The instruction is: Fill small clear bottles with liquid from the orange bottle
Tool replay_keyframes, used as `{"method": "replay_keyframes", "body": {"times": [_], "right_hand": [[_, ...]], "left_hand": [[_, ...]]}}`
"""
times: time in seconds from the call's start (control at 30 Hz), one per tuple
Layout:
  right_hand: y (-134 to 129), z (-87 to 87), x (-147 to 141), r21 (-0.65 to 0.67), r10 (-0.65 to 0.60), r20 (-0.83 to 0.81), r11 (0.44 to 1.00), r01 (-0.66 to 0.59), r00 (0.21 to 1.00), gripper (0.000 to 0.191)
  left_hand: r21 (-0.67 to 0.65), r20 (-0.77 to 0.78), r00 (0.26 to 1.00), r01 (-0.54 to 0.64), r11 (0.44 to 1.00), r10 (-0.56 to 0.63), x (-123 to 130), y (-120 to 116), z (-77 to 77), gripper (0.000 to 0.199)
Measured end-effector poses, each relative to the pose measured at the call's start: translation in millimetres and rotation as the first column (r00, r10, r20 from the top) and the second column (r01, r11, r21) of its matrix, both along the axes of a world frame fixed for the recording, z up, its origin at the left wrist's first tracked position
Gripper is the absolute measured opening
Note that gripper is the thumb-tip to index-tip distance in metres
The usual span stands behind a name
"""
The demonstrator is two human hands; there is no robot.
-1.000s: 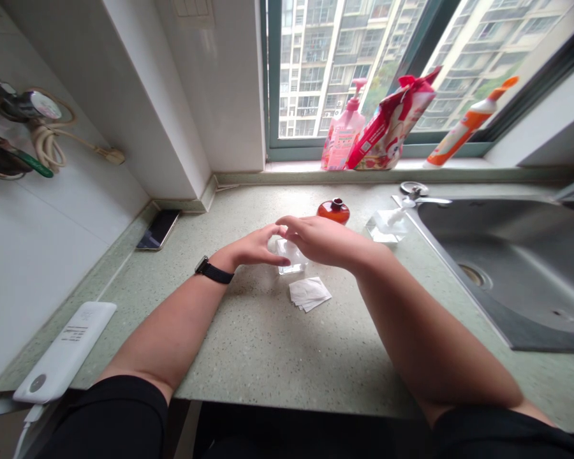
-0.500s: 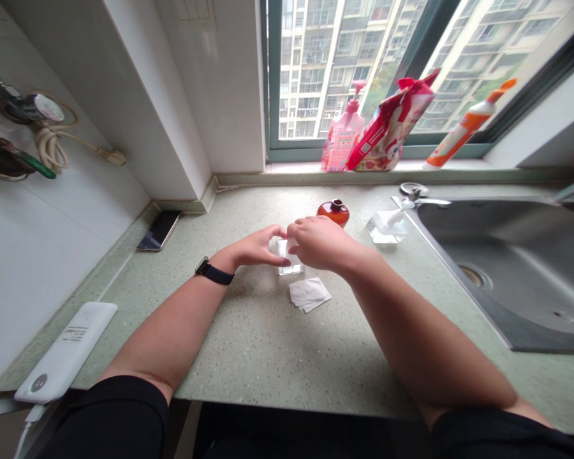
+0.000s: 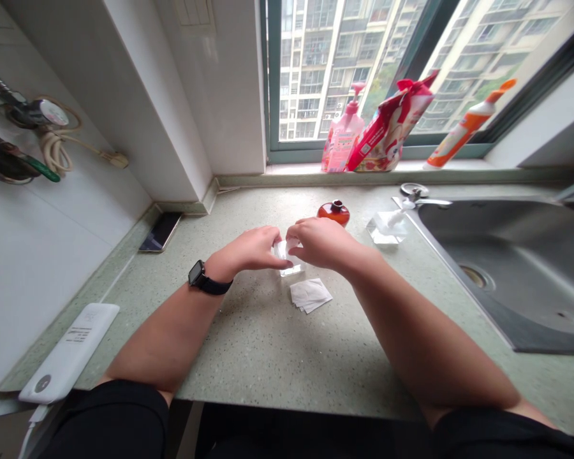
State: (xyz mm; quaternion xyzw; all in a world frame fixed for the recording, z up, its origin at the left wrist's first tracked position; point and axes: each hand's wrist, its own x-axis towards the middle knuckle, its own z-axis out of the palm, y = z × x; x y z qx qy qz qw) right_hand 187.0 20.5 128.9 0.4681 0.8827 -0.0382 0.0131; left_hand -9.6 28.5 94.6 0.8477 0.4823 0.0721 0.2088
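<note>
A small clear container point(image 3: 291, 269) stands on the counter, with something white in its upper part. My left hand point(image 3: 258, 248) is curled round its left side, thumb along the front. From the right, my right hand point(image 3: 320, 242) bends over the top with fingers pinched at the white part; the fingertips are partly hidden. Just in front lies a small fanned stack of white sheets point(image 3: 310, 294). Behind my right hand is an amber bottle point(image 3: 333, 212) with an uncovered dark neck.
A clear pump bottle point(image 3: 386, 228) stands beside the steel sink point(image 3: 507, 255) at right. On the left are a phone point(image 3: 161, 232) and a white power bank point(image 3: 69, 354) with a cable. Pink bottle, red bag and orange bottle line the windowsill point(image 3: 296, 169).
My left hand has closed in on the container's side, its fingers less spread, and the wrist has turned slightly. My right hand stays at the top with a small shift of the fingers.
</note>
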Motion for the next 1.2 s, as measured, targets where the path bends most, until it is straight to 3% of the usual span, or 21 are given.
{"method": "replay_keyframes", "body": {"times": [0.3,0.6,0.7,0.8,0.87,0.93,0.97,1.0,1.03,1.07,1.1,1.13,1.2], "right_hand": [[-6,-4.5,-11,0.053,-0.098,0.016,0.994,0.097,0.995,0.015],[-9,-5.4,-17,0.033,-0.126,0.012,0.992,0.125,0.992,0.023],[-8,-5.5,-14,-0.004,-0.1,-0.004,0.995,0.1,0.995,0.024],[-8,-1.9,-8,-0.038,-0.08,-0.068,0.996,0.078,0.994,0.022],[-9,3.6,-2,-0.049,-0.066,-0.126,0.997,0.06,0.99,0.02],[-10,12.2,7,-0.056,-0.058,-0.177,0.997,0.049,0.983,0.017],[-11,17.8,13,-0.055,-0.056,-0.201,0.997,0.046,0.978,0.016],[-11,24.2,20,-0.05,-0.055,-0.227,0.998,0.044,0.972,0.016],[-13,31.3,28,-0.04,-0.055,-0.256,0.998,0.046,0.965,0.016],[-15,38.9,38,-0.025,-0.053,-0.284,0.999,0.048,0.958,0.017],[-18,46.7,48,-0.009,-0.058,-0.307,0.998,0.058,0.95,0.017],[-21,54.3,60,0.014,-0.067,-0.329,0.997,0.076,0.942,0.017],[-28,67.6,86,0.072,-0.097,-0.36,0.989,0.131,0.928,0.017]], "left_hand": [[0.082,-0.084,0.992,-0.089,0.993,0.096,10,-9,4.1,0.05],[0.12,-0.164,0.98,-0.09,0.989,0.109,12,-7,1.3,0.047],[0.045,-0.089,0.992,-0.091,0.995,0.095,3,-4,5.3,0.055],[-0.059,0.043,0.999,-0.013,0.998,0.016,-16,3,16.5,0.06],[-0.067,0.168,0.985,-0.036,0.997,0.047,-32,12,23.2,0.059],[-0.012,0.364,0.916,-0.179,0.984,0.171,-44,24,23.4,0.052],[0.05,0.488,0.844,-0.282,0.958,0.223,-48,29,19.9,0.046],[0.127,0.644,0.722,-0.427,0.895,0.253,-49,34,14.1,0.041],[0.161,0.782,0.569,-0.579,0.799,0.255,-48,38,6.3,0.038],[0.141,0.836,0.484,-0.645,0.751,0.259,-46,40,-3.1,0.036],[0.121,0.839,0.467,-0.662,0.74,0.281,-43,42,-13.3,0.036],[0.109,0.81,0.494,-0.656,0.747,0.316,-39,42,-23.5,0.036],[0.119,0.693,0.606,-0.63,0.767,0.39,-32,40,-41.6,0.037]]}}
